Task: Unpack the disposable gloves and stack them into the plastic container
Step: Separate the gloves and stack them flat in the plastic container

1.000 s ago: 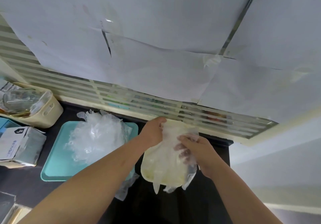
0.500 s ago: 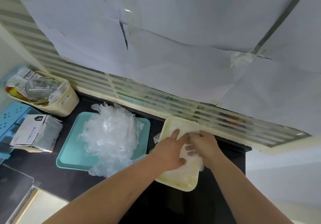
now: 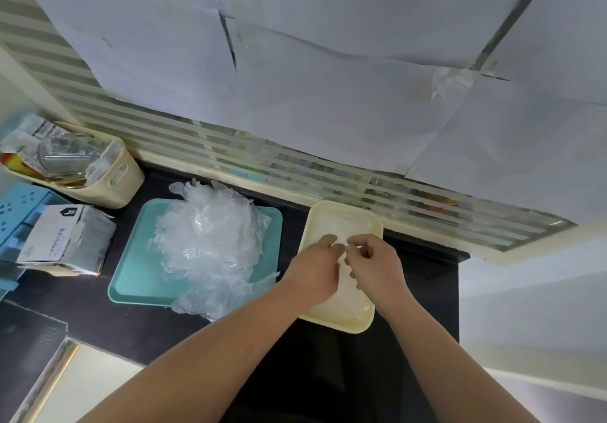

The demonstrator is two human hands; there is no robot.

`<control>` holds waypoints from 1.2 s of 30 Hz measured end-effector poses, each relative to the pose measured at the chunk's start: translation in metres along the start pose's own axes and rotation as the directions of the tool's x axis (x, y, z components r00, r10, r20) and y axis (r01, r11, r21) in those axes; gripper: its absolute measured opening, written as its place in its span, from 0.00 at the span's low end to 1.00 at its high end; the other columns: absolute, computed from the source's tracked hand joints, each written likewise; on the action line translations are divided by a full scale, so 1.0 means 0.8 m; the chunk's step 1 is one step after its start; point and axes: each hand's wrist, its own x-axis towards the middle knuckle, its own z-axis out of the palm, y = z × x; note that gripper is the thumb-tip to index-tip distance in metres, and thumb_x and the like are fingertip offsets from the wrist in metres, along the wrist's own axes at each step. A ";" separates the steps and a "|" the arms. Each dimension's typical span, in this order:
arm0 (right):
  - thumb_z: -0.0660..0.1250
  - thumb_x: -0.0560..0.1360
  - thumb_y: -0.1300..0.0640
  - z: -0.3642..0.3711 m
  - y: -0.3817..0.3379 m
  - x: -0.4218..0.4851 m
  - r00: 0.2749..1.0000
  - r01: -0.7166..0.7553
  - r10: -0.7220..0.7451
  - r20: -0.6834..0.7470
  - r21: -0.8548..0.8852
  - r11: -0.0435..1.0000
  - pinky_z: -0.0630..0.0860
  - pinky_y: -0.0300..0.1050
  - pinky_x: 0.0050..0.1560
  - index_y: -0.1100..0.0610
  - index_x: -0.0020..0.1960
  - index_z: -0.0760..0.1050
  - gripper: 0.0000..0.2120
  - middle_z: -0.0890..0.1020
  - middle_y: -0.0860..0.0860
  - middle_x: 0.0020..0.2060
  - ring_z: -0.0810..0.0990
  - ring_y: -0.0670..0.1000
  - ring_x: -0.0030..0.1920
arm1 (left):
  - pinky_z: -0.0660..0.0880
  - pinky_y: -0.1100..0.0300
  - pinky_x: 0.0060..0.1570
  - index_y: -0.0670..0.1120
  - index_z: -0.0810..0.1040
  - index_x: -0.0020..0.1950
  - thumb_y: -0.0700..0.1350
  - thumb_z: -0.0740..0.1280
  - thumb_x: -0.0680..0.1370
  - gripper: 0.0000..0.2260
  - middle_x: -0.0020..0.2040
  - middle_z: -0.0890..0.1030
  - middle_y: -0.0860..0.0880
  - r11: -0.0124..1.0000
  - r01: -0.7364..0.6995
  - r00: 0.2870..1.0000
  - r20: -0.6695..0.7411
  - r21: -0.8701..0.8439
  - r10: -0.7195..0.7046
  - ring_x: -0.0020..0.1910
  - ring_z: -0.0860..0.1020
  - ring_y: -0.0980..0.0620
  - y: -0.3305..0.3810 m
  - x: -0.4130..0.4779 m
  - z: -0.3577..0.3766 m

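The clear thin glove (image 3: 341, 225), held up before, now lies stacked in the pale yellow plastic box (image 3: 343, 325), middle right. The right hand (image 3: 374, 265) has curled fingers pinching it; the left hand (image 3: 313, 271) grip I cannot tell.

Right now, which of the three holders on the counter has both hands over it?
The shallow cream container at the right, beside the teal tray. The left hand and right hand are over it; neither touches the tray or the handled basket.

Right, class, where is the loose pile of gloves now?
In the head view, the pile of gloves lies left of centre on the teal tray, just left of the cream container.
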 end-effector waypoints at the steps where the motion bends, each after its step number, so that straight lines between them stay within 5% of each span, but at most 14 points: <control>1: 0.66 0.83 0.55 0.008 -0.004 -0.002 1.000 0.003 -0.003 0.009 -0.005 1.000 0.84 0.52 0.57 0.43 0.58 0.79 0.09 0.85 0.45 0.51 0.84 0.50 0.52 | 0.81 0.52 0.53 0.48 0.78 0.69 0.39 0.64 0.81 0.17 0.69 0.74 0.51 0.997 -0.061 0.985 -0.163 -0.049 0.052 0.57 0.81 0.50 -0.010 -0.016 -0.010; 4: 0.64 0.84 0.55 0.039 -0.022 -0.007 0.999 0.015 -0.015 0.041 -0.010 1.000 0.84 0.52 0.56 0.46 0.60 0.79 0.08 0.84 0.47 0.51 0.83 0.51 0.50 | 0.79 0.57 0.41 0.47 0.82 0.54 0.38 0.65 0.79 0.09 0.52 0.78 0.53 0.985 -0.008 0.897 -0.436 -0.172 -0.069 0.42 0.78 0.54 -0.053 -0.067 -0.032; 7: 0.63 0.84 0.55 0.079 -0.040 -0.020 0.987 -0.011 0.006 0.159 0.032 0.999 0.82 0.44 0.40 0.47 0.59 0.80 0.08 0.85 0.50 0.45 0.83 0.50 0.40 | 0.79 0.57 0.45 0.51 0.80 0.53 0.45 0.64 0.81 0.05 0.54 0.78 0.53 0.947 0.293 0.914 -0.251 -0.133 -0.319 0.42 0.79 0.52 -0.104 -0.111 -0.029; 9: 0.64 0.84 0.57 0.109 -0.049 -0.032 0.972 -0.050 0.030 0.232 0.081 0.995 0.82 0.45 0.37 0.49 0.60 0.80 0.08 0.86 0.53 0.44 0.83 0.50 0.36 | 0.79 0.55 0.49 0.54 0.77 0.60 0.52 0.66 0.80 0.10 0.58 0.74 0.54 0.904 0.427 0.903 -0.034 -0.018 -0.428 0.47 0.80 0.50 -0.139 -0.136 -0.013; 14: 0.62 0.85 0.60 0.153 -0.039 -0.056 0.960 -0.139 0.110 0.256 0.098 0.985 0.87 0.54 0.51 0.52 0.61 0.80 0.10 0.86 0.55 0.46 0.86 0.53 0.45 | 0.78 0.49 0.57 0.54 0.72 0.67 0.66 0.72 0.69 0.31 0.65 0.65 0.52 0.916 0.379 0.892 0.211 0.132 -0.400 0.62 0.70 0.48 -0.179 -0.163 0.026; 18: 0.63 0.82 0.65 0.165 -0.025 -0.067 0.966 -0.034 0.052 0.253 -0.075 0.997 0.83 0.48 0.59 0.50 0.62 0.79 0.14 0.85 0.48 0.51 0.84 0.49 0.53 | 0.77 0.51 0.57 0.51 0.79 0.63 0.51 0.64 0.81 0.12 0.63 0.72 0.49 0.944 0.294 0.934 0.163 0.148 -0.317 0.64 0.72 0.46 -0.188 -0.153 0.031; 22: 0.69 0.75 0.64 0.174 -0.036 -0.074 0.851 0.233 -0.071 0.521 -0.253 0.939 0.70 0.29 0.65 0.50 0.75 0.72 0.29 0.75 0.44 0.67 0.74 0.46 0.69 | 0.75 0.56 0.56 0.51 0.83 0.54 0.47 0.62 0.81 0.10 0.56 0.79 0.52 0.958 0.282 0.956 0.106 -0.057 -0.275 0.58 0.77 0.49 -0.198 -0.158 -0.004; 25: 0.76 0.72 0.57 0.192 -0.045 -0.075 0.786 0.344 -0.039 0.617 -0.384 0.857 0.69 0.44 0.74 0.45 0.79 0.66 0.39 0.71 0.39 0.67 0.71 0.44 0.68 | 0.76 0.59 0.53 0.51 0.86 0.53 0.46 0.68 0.79 0.08 0.50 0.85 0.54 0.888 0.320 0.947 0.124 -0.330 -0.295 0.48 0.80 0.54 -0.194 -0.163 -0.056; 27: 0.75 0.75 0.56 0.205 -0.057 -0.072 0.821 0.348 -0.037 0.570 -0.448 0.824 0.76 0.45 0.67 0.44 0.76 0.70 0.31 0.77 0.40 0.61 0.76 0.45 0.62 | 0.79 0.57 0.51 0.52 0.86 0.48 0.47 0.70 0.79 0.04 0.45 0.85 0.53 0.782 0.335 0.942 0.157 -0.526 -0.298 0.45 0.82 0.54 -0.197 -0.164 -0.089; 29: 0.72 0.79 0.56 0.212 -0.066 -0.066 0.890 0.229 -0.039 0.454 -0.372 0.900 0.79 0.43 0.56 0.50 0.65 0.80 0.15 0.82 0.43 0.50 0.81 0.47 0.51 | 0.79 0.59 0.53 0.53 0.85 0.48 0.52 0.71 0.80 0.05 0.46 0.85 0.53 0.650 0.348 0.929 0.160 -0.676 -0.333 0.48 0.83 0.54 -0.205 -0.165 -0.116; 31: 0.74 0.76 0.57 0.216 -0.075 -0.058 0.934 -0.011 0.054 0.354 -0.122 0.992 0.81 0.51 0.53 0.57 0.56 0.84 0.09 0.85 0.50 0.44 0.83 0.51 0.47 | 0.78 0.66 0.53 0.57 0.84 0.54 0.58 0.72 0.79 0.08 0.51 0.85 0.56 0.541 0.352 0.920 0.178 -0.764 -0.348 0.52 0.83 0.58 -0.218 -0.169 -0.137; 33: 0.76 0.72 0.56 0.221 -0.085 -0.052 0.934 -0.155 0.142 0.329 0.013 0.988 0.83 0.58 0.54 0.59 0.52 0.84 0.11 0.87 0.57 0.45 0.84 0.53 0.47 | 0.77 0.68 0.54 0.59 0.83 0.58 0.61 0.75 0.75 0.14 0.54 0.85 0.58 0.560 0.345 0.930 0.193 -0.753 -0.313 0.52 0.82 0.62 -0.234 -0.174 -0.150; 36: 0.79 0.73 0.54 0.225 -0.102 -0.050 0.920 -0.240 0.250 0.303 -0.070 0.968 0.83 0.49 0.52 0.53 0.51 0.84 0.08 0.86 0.56 0.49 0.84 0.54 0.51 | 0.73 0.69 0.42 0.54 0.84 0.51 0.55 0.78 0.75 0.09 0.42 0.83 0.56 0.616 0.328 0.933 0.142 -0.716 -0.332 0.39 0.78 0.63 -0.247 -0.176 -0.152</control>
